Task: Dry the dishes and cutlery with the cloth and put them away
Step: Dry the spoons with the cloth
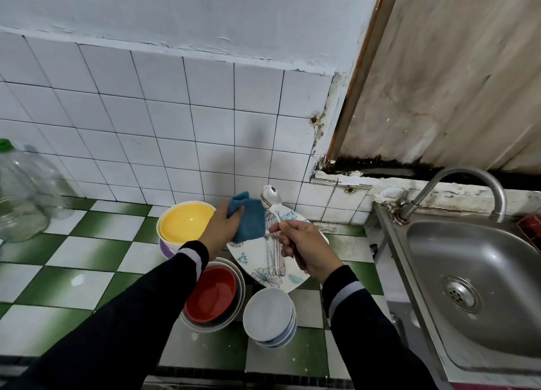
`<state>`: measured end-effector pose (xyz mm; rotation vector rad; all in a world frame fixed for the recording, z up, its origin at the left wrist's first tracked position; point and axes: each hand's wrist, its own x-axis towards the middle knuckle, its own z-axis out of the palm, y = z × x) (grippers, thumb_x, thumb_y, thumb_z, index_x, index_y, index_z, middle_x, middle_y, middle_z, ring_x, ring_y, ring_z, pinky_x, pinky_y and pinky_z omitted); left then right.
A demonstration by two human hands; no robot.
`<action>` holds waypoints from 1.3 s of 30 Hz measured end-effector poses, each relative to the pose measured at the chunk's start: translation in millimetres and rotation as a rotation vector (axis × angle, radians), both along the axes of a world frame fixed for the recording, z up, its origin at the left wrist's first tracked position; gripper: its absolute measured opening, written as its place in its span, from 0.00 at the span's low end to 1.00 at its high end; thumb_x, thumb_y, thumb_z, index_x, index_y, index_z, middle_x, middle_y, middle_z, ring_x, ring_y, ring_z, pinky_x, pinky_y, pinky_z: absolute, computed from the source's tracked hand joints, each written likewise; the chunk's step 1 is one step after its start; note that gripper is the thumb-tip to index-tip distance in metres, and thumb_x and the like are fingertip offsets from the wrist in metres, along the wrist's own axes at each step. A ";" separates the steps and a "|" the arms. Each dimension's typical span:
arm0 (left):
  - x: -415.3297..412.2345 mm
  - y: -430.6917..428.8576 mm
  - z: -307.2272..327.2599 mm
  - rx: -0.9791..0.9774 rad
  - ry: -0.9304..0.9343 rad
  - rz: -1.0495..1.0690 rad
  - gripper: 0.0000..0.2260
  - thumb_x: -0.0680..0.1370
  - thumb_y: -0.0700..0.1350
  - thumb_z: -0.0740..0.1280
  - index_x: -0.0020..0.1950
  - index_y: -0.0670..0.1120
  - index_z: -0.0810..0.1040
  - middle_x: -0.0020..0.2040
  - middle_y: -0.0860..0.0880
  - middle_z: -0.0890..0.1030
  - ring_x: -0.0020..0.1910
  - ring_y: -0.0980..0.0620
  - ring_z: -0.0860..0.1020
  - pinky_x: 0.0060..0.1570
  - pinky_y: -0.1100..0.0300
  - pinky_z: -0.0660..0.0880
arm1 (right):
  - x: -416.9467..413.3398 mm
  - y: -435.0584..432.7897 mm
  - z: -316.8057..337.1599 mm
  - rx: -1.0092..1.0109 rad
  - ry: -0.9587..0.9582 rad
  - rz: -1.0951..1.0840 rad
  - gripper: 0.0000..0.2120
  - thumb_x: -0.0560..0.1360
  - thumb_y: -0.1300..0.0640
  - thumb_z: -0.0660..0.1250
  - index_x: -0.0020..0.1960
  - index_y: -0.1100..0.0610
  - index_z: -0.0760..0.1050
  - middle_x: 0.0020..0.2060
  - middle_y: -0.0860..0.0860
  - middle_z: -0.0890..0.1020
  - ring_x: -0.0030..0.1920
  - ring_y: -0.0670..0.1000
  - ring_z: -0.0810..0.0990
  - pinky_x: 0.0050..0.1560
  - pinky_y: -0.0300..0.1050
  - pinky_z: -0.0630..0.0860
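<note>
My left hand (223,225) grips a blue cloth (248,217) above the counter. My right hand (304,246) pinches the handle of a metal spoon (271,199), its bowl raised just right of the cloth. Below them lies a floral plate (265,274) with several more pieces of cutlery (275,253) on it. A yellow bowl (186,222) sits stacked on a purple bowl (165,249) to the left. A red bowl (211,293) nests in white bowls, and a stack of white bowls (268,316) stands near the front.
A steel sink (474,275) with a curved tap (465,181) is at the right. Clear plastic bottles (20,196) stand at the far left on the green and white tiled counter (76,260). A tiled wall rises behind.
</note>
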<state>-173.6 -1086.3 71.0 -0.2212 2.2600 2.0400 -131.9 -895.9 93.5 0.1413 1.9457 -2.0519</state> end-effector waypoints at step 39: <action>3.5 -4.3 -27.8 -1.112 0.661 -0.213 0.25 0.74 0.35 0.66 0.71 0.42 0.71 0.70 0.44 0.75 0.58 0.39 0.80 0.54 0.49 0.78 | 15.0 -17.5 5.5 0.187 -0.165 -0.042 0.13 0.82 0.65 0.60 0.40 0.65 0.77 0.26 0.54 0.69 0.17 0.43 0.60 0.20 0.33 0.56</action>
